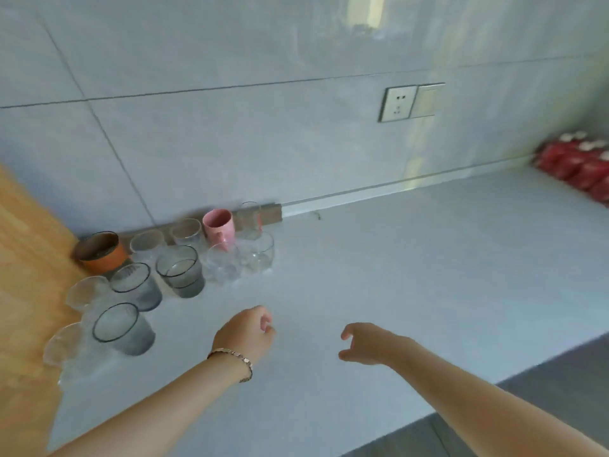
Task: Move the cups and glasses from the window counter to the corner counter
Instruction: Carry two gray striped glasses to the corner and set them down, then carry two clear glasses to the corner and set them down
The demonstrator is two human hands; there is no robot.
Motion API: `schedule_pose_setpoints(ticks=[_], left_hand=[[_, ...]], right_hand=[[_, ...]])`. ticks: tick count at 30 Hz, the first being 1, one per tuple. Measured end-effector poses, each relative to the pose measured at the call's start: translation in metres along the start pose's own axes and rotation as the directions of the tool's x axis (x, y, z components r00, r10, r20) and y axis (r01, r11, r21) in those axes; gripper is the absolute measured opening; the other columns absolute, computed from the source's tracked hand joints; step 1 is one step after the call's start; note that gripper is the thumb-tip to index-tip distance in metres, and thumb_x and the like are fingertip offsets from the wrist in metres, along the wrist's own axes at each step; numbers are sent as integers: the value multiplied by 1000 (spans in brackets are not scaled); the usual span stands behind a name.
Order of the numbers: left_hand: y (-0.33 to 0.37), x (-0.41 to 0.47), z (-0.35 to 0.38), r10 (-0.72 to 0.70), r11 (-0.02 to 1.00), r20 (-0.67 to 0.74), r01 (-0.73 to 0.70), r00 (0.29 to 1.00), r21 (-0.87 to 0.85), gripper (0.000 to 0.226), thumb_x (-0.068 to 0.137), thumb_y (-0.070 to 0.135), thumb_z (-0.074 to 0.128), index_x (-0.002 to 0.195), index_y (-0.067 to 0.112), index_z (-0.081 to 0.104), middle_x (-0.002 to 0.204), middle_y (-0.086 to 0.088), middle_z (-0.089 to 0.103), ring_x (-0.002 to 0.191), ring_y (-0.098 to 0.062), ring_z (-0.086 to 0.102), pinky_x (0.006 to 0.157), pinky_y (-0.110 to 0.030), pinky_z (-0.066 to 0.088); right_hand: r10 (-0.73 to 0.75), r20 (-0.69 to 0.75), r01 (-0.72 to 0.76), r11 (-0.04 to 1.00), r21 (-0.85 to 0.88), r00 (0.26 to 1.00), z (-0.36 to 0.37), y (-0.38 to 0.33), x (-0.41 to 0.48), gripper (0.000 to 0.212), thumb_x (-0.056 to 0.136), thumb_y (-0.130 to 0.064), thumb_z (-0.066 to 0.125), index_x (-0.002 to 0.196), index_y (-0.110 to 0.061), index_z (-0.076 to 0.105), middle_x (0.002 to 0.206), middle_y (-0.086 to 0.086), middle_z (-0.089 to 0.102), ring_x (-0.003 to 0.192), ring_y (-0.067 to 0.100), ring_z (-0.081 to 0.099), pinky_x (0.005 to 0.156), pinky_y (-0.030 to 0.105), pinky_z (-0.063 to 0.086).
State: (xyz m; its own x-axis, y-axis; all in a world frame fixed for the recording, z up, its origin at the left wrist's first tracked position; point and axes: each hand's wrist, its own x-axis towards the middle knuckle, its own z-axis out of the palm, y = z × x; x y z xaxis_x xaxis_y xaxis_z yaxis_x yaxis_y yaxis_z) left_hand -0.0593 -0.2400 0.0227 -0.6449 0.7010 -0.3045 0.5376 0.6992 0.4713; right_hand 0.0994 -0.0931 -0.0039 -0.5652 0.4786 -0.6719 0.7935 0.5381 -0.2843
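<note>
Several cups and glasses stand grouped at the left end of the pale counter (395, 275), against the tiled wall. Among them are an orange cup (102, 253), a pink mug (219, 227), grey tinted glasses (179, 270) (136, 285) (123, 328), clear round glasses (222, 263) (260, 252) and scalloped clear glasses (84, 291) (64, 343). My left hand (247, 333), with a bracelet at the wrist, hovers just right of the nearest grey glass, fingers curled, holding nothing. My right hand (367, 343) hangs over bare counter, fingers loosely apart and empty.
A wooden panel (26, 275) borders the counter on the left. A wall socket and switch (410, 102) sit above the counter. Red packets (580, 163) lie at the far right by the wall. The counter's front edge runs along the lower right, with dark floor (543, 384) beyond.
</note>
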Motion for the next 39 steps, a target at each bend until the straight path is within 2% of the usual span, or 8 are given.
schedule_pose_setpoints(ticks=[6, 11, 14, 16, 20, 25, 32, 39], left_hand=[[194, -19, 114, 256, 950, 285, -295, 924, 106, 5, 87, 23, 46, 89, 26, 48, 104, 6, 62, 89, -16, 55, 79, -24, 43], [329, -41, 200, 379, 833, 475, -516, 794, 198, 27, 87, 22, 46, 111, 19, 57, 121, 0, 62, 105, -21, 59, 86, -26, 46], [406, -53, 241, 447, 722, 554, -649, 702, 241, 29, 86, 22, 47, 112, 19, 57, 122, -1, 61, 109, -22, 59, 90, -28, 46], [456, -61, 271, 489, 653, 587, -717, 645, 244, 26, 86, 24, 48, 110, 20, 59, 121, -2, 62, 110, -23, 59, 92, -28, 47], [544, -69, 325, 549, 530, 641, -817, 536, 229, 16, 86, 24, 48, 100, 24, 57, 121, -2, 62, 111, -22, 58, 93, -28, 46], [647, -71, 391, 573, 431, 699, -883, 428, 187, 27, 86, 21, 46, 108, 19, 60, 113, -4, 66, 101, -24, 63, 91, -29, 49], [747, -81, 466, 545, 319, 781, -937, 304, 142, 28, 88, 23, 44, 112, 18, 57, 113, 0, 63, 92, -19, 55, 90, -29, 47], [812, -102, 532, 499, 346, 806, -926, 318, 151, 31, 88, 23, 45, 117, 18, 56, 118, -1, 62, 99, -21, 59, 91, -28, 47]], right_hand=[[259, -86, -250, 963, 101, 962, -15, 213, -103, 48, 91, -30, 49, 136, -14, 42, 140, 4, 48, 128, 23, 46, 104, 34, 39], [447, -121, -420, 886, 196, 886, -16, 353, -195, 47, 96, -29, 41, 135, -4, 46, 142, 10, 46, 128, 29, 45, 105, 37, 39], [587, -94, -542, 789, 288, 804, -9, 427, -236, 34, 94, -26, 40, 107, -2, 59, 97, 11, 58, 86, 26, 56, 83, 41, 47], [670, -106, -597, 713, 367, 735, -6, 469, -265, 24, 93, -24, 45, 97, -4, 58, 83, 6, 54, 79, 23, 51, 77, 34, 44], [779, -116, -605, 563, 563, 616, -2, 539, -309, 40, 93, -26, 50, 131, -13, 48, 131, 3, 54, 122, 22, 51, 95, 27, 41], [870, -57, -621, 395, 677, 491, -2, 629, -330, 42, 90, -34, 53, 129, -20, 51, 129, 1, 58, 117, 20, 55, 94, 28, 43], [897, 52, -636, 270, 723, 439, -12, 731, -343, 46, 90, -33, 52, 132, -16, 49, 135, 2, 53, 126, 20, 47, 101, 29, 40], [941, -39, -619, 252, 744, 335, -23, 841, -356, 53, 91, -34, 51, 137, -10, 40, 141, 9, 39, 127, 25, 45, 99, 34, 41]])
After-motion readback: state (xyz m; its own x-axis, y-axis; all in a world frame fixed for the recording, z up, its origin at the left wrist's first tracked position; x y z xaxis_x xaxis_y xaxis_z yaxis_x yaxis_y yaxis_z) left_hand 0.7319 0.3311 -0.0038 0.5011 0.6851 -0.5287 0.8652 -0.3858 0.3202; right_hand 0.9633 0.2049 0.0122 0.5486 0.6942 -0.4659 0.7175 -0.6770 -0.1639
